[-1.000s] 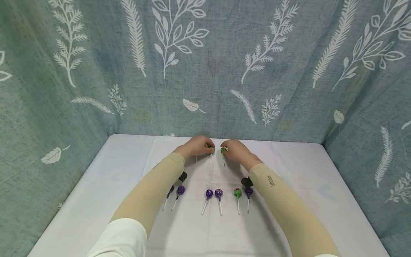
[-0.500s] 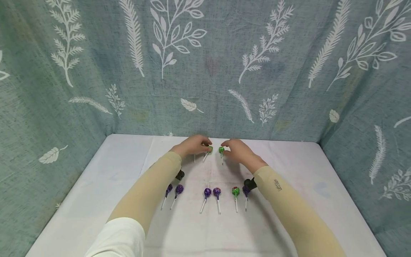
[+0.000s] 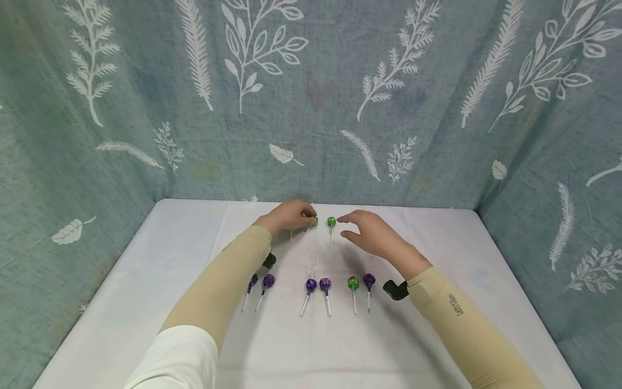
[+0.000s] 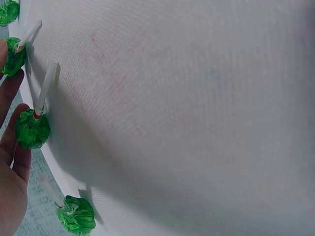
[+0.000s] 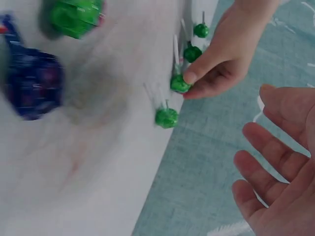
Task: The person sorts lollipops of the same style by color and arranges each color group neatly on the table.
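Note:
My left hand (image 3: 290,215) is at the far side of the white table and pinches a green-wrapped lollipop (image 3: 314,220) by its head. That lollipop's white stick slants toward the lower left. In the right wrist view, the thumb of my left hand (image 5: 229,61) lies on this lollipop (image 5: 180,83). Just to its right lies another green lollipop (image 3: 331,221), stick toward me. My right hand (image 3: 373,232) is apart from it, on its right, with fingers spread and nothing held. More green lollipops (image 5: 193,53) lie beside my left hand, mostly hidden in the head view.
Nearer me lies a row of lollipops: purple ones at the left (image 3: 268,281), two purple in the middle (image 3: 311,286), then a green one (image 3: 353,282) beside a purple one (image 3: 369,281). A leaf-patterned curtain (image 3: 316,162) stands behind the table.
My right hand has let go of the right-hand green lollipop and drawn back to the right. The lollipop at my left hand has turned, its stick now slanting left.

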Motion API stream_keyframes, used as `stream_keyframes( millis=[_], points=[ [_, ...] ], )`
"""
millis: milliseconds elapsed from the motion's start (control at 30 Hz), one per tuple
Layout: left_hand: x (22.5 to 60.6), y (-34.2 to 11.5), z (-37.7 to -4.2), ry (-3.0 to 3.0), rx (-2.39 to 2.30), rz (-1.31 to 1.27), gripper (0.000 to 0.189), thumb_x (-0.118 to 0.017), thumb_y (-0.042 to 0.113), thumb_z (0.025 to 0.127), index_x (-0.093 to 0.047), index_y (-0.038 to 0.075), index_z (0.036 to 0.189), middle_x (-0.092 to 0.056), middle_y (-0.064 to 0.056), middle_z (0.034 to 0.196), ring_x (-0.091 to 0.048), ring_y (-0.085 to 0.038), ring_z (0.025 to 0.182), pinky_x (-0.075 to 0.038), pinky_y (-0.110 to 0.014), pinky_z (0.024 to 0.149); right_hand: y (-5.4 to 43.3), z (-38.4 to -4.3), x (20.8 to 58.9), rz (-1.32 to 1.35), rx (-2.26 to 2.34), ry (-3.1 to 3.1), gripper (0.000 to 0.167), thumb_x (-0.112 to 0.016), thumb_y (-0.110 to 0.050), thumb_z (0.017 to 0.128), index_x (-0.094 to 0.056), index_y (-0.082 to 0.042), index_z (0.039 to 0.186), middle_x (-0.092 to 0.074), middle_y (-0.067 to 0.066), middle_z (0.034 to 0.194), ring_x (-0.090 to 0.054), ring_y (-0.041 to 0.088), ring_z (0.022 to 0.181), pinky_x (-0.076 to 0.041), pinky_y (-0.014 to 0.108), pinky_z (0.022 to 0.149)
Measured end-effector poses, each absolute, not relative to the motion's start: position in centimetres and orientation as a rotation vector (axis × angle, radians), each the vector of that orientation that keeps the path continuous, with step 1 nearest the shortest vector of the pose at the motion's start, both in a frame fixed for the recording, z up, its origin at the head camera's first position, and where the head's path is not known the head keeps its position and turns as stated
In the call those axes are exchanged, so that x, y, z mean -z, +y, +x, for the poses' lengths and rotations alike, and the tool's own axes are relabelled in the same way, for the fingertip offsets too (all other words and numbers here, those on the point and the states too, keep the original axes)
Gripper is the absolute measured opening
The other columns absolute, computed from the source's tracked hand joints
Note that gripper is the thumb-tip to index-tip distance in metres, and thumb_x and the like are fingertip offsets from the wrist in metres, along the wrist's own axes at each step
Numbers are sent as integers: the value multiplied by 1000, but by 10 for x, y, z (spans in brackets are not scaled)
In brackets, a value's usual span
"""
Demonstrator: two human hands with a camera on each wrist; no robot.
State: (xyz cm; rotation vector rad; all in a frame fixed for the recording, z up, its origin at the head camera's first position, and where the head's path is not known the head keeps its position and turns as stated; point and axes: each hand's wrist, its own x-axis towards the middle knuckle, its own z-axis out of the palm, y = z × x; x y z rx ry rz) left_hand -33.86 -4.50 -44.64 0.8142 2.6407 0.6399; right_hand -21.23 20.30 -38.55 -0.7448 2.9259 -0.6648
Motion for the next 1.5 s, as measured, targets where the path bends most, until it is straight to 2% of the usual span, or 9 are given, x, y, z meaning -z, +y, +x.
stream_keyframes(
  millis=[233, 867, 1100, 1500],
  points=[
    [445, -48, -343, 2639, -666, 810, 29, -68, 30, 96, -70, 18, 123, -66, 1, 118, -60, -20, 112, -48, -40, 96, 220, -189, 389, -759, 678, 2938, 35, -67, -24, 97, -65, -15, 131, -63, 5, 126, -58, 25, 118, -47, 43, 98],
    [459, -44, -349, 2641, -678, 801, 28, -69, 35, 95, -71, 19, 119, -67, 2, 114, -60, -19, 108, -49, -40, 94, 258, -137, 418, -558, 747, 2936, 40, -70, -24, 95, -64, -10, 132, -64, 6, 126, -56, 30, 121, -45, 49, 99],
    [457, -43, -348, 2650, -665, 790, 28, -68, 35, 95, -71, 19, 119, -67, 1, 114, -60, -19, 108, -48, -40, 94, 257, -125, 432, -514, 820, 2910, 38, -70, -22, 94, -65, -9, 130, -64, 3, 127, -56, 28, 121, -45, 48, 100],
    [459, -40, -348, 2673, -679, 755, 27, -70, 36, 94, -72, 19, 115, -68, 2, 110, -61, -18, 106, -49, -40, 94, 236, -124, 445, -679, 816, 2922, 33, -72, -15, 93, -68, -4, 124, -67, 6, 119, -61, 26, 115, -48, 44, 97]
  ],
)
